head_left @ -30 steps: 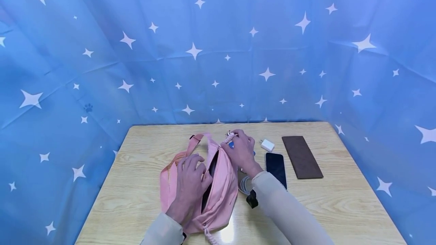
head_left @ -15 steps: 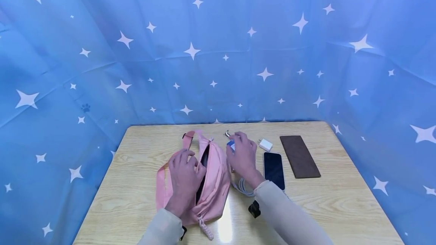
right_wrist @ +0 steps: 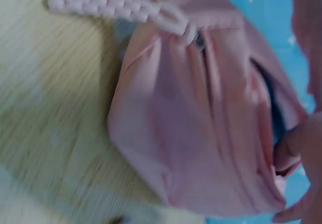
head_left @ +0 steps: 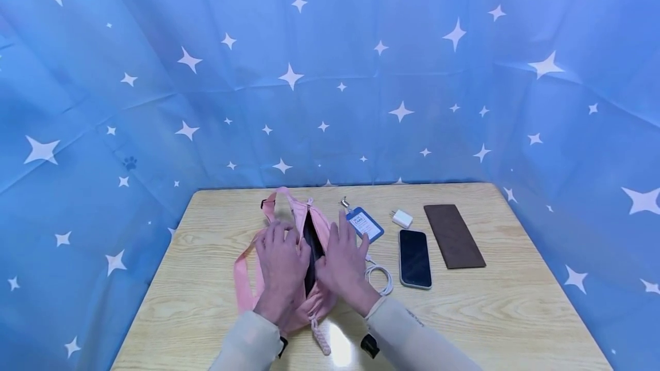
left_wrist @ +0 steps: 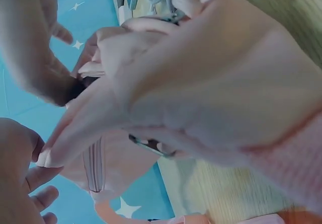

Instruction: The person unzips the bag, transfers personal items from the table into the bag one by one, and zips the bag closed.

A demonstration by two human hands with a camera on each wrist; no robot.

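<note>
A pink sling bag (head_left: 299, 316) stands on the table in the head view with its zip undone and a dark inside showing. On the left rim of the opening, my left hand (head_left: 281, 268) pinches the fabric between thumb and fingers, as the left wrist view also shows. My right hand (head_left: 345, 259) holds the opposite rim; in the right wrist view its thumb is inside the opening and the fingers outside. A braided zip pull (head_left: 321, 336) hangs from the near end. The bag's strap (head_left: 242, 282) lies to the left. What is inside the bag is hidden.
Right of the bag lie a blue badge holder (head_left: 365, 225) with a metal clip, a coiled white cable (head_left: 378, 278), a white charger plug (head_left: 402, 219), a phone (head_left: 415, 259) and a flat brown rectangular case (head_left: 455, 236). A starry blue curtain (head_left: 330, 102) borders the table's back.
My right hand has left the zip pull at the bag's far end, crossed over the badge holder, and now grips the right rim. The bag has shifted slightly left.
</note>
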